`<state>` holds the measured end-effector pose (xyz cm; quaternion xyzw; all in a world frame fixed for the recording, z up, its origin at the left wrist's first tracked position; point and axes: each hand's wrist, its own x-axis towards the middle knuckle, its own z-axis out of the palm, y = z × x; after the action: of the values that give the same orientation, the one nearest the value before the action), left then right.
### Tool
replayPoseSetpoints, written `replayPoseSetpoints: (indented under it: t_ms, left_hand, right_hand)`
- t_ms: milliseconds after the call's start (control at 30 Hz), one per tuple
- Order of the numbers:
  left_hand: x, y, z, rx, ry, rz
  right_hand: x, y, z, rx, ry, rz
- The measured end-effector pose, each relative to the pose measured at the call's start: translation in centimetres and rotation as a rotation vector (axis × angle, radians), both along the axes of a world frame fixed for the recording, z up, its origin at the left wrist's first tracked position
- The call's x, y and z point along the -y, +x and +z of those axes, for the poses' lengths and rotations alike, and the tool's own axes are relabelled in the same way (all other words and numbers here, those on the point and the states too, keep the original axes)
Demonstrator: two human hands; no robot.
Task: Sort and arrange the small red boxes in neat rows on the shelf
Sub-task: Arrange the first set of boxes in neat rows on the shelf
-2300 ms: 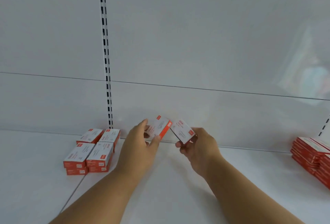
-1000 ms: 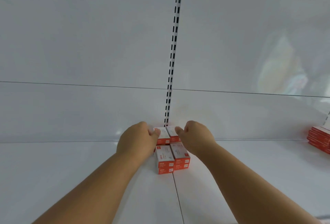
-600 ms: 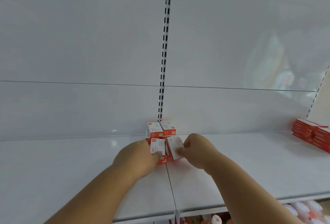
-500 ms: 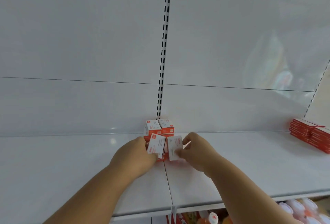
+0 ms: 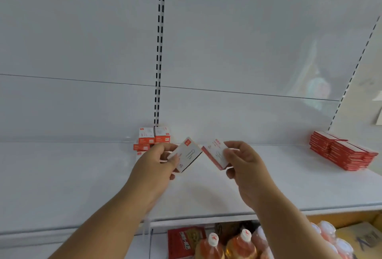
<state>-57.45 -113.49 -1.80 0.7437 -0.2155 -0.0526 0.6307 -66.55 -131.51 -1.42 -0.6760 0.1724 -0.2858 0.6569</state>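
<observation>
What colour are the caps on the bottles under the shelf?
White caps, with a red mark, in the head view.

Our two forearms enter from about seven and five o'clock, and both are bare right down to the frame's lower edge: no sleeve, no cuff, no glove. Our left hand [image 5: 154, 165] shows its back, knuckles rounded, with no ring, no watch and no strap at the wrist. Our right hand [image 5: 244, 163] is just as plain, thumb and fingers [image 5: 231, 152] uncovered, the nails short and unpainted as far as the soft focus lets us tell. We see no marks, bands or jewellery on either arm.
</observation>
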Motion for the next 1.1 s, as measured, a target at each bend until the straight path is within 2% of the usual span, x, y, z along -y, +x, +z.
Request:
replayPoseSetpoints:
  t_ms: [67,267,333,467,600,667,933,1100]
  left_hand:
    - [1.7,-1.2,0.0,0.051,0.074,0.019]
    - [6.1,-4.2,-1.5,0.190,0.443,0.046]
    - [6.8,-4.7,-1.9,0.234,0.520,0.079]
    - [6.9,-5.4,-1.4,0.200,0.525,0.110]
    - [6.6,-6.7,-0.8,0.201,0.648,-0.037]
    - [6.7,-7.0,-0.6,0.193,0.686,-0.068]
    - [5.2,-5.7,-0.6,0.146,0.643,-0.135]
    - [4.7,-4.7,-1.2,0.187,0.613,-0.174]
  right_hand:
    - [2.5,-1.4,0.1,-0.075,-0.145,-0.044]
    - [8.6,-4.1,-0.6,-0.527,-0.918,0.086]
    - [9.5,-4.3,-1.1,-0.539,-1.082,0.110]
    - [10.4,-5.3,-1.7,-0.442,-1.045,0.279]
    - [10.7,-5.4,-1.4,-0.442,-1.125,0.367]
    - [10.4,-5.4,-1.3,-0.425,-1.127,0.381]
    - [8.8,-5.2,-1.5,-0.397,-1.126,0.364]
    - [7.7,-5.2,-1.6,-0.427,-1.120,0.328]
